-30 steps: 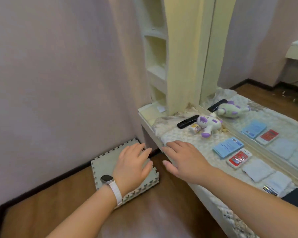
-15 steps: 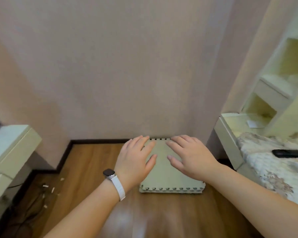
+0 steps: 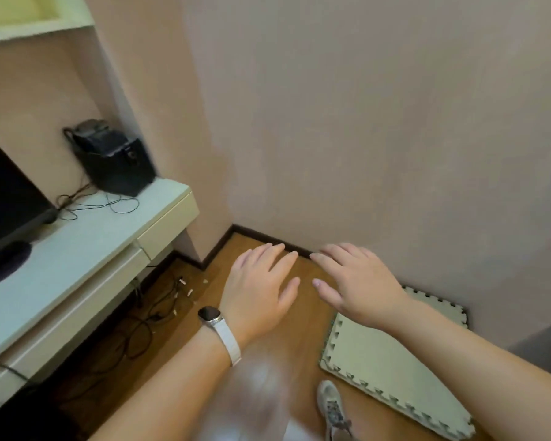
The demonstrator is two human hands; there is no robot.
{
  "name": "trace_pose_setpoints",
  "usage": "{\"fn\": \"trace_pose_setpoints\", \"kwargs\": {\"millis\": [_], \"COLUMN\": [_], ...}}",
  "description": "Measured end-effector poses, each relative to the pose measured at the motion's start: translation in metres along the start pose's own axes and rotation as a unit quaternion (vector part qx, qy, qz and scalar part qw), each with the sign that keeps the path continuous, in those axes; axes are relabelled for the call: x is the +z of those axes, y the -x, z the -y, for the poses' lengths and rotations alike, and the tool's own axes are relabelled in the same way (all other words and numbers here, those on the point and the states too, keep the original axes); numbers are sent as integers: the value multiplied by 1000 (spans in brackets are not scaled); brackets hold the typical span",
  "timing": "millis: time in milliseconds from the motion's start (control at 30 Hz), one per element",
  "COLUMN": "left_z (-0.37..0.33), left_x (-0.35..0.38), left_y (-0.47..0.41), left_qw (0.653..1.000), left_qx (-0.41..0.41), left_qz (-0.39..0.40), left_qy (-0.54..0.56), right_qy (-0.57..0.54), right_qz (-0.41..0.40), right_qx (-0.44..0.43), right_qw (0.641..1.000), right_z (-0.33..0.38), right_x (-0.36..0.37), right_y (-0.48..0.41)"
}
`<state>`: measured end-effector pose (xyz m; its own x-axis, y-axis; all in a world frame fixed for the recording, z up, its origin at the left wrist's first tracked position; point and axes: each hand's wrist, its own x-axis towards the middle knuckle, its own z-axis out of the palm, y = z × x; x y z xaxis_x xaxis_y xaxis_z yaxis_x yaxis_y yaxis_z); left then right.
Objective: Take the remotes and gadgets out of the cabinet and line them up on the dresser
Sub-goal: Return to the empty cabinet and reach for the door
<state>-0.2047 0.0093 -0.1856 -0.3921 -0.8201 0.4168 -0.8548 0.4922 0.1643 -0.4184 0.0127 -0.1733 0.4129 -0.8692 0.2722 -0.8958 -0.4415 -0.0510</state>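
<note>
My left hand (image 3: pixel 261 281), with a white-strapped watch on the wrist, hovers palm down over the wooden floor, fingers spread and holding nothing. My right hand (image 3: pixel 353 281) is held beside it, also flat and empty. A pale cabinet unit (image 3: pixel 86 246) with drawer fronts stands at the left. No remote is in sight. The dresser is out of the picture.
On the cabinet top sit a black monitor (image 3: pixel 7 198), a black speaker box (image 3: pixel 115 157) and thin cables (image 3: pixel 99 202). More cables (image 3: pixel 147 319) lie on the floor under it. A pale foam puzzle mat (image 3: pixel 392 367) lies at the right, a grey shoe (image 3: pixel 333 405) at the bottom.
The view has swung left, away from the dresser with its remote and plush toy, past the foam mat, to the cabinet with the monitor. Both hands stayed empty and spread throughout.
</note>
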Motion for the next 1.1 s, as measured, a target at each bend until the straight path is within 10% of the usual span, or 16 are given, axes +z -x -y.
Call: {"fn": "trace_pose_setpoints", "kwargs": {"millis": [567, 1100], "left_z": [78, 182], "left_x": [-9, -47], "left_y": [-148, -182], "left_qw": [971, 943], "left_qx": [-127, -224], "left_qz": [-13, -81], "left_qy": [-200, -233], "right_qy": [-90, -117], "right_qz": [-64, -97], "right_qx": [-195, -288], "right_qw": [975, 946], "right_z": [-100, -47], "right_x": [25, 22], "right_y": [-235, -383]}}
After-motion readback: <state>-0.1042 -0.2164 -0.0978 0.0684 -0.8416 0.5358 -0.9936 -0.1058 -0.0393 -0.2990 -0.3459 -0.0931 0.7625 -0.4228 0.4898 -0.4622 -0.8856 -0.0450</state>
